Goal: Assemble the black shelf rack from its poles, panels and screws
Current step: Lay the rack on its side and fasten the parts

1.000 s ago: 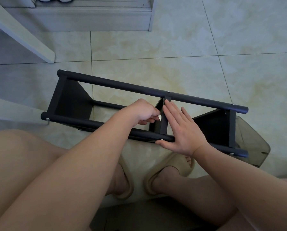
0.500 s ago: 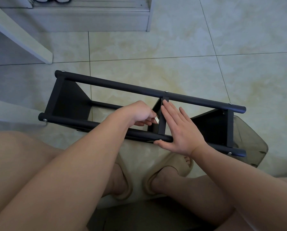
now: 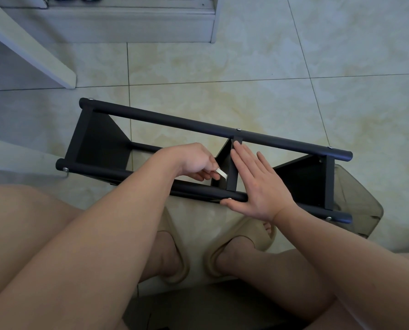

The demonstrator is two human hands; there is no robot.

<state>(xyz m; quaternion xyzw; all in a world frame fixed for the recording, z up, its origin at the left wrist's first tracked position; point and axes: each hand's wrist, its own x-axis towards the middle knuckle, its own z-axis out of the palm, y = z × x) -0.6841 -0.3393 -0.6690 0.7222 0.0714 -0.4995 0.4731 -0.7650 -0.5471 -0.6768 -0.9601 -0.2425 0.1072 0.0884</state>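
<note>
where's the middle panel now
Head view, centre: middle panel spans from far pole to near pole, between the left hand, holding a pale strip, and the flat right hand.

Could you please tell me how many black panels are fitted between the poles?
3: the left-end panel, the middle panel and the right-end panel. Another could be hidden from view.

No text, label, brand, number or sign can be read in the head view. The black tubular metal shelf rack (image 3: 175,122) shows plain faces. The small white strip (image 3: 222,173) pinched in the left hand (image 3: 194,160) is too small to tell any print.
</note>
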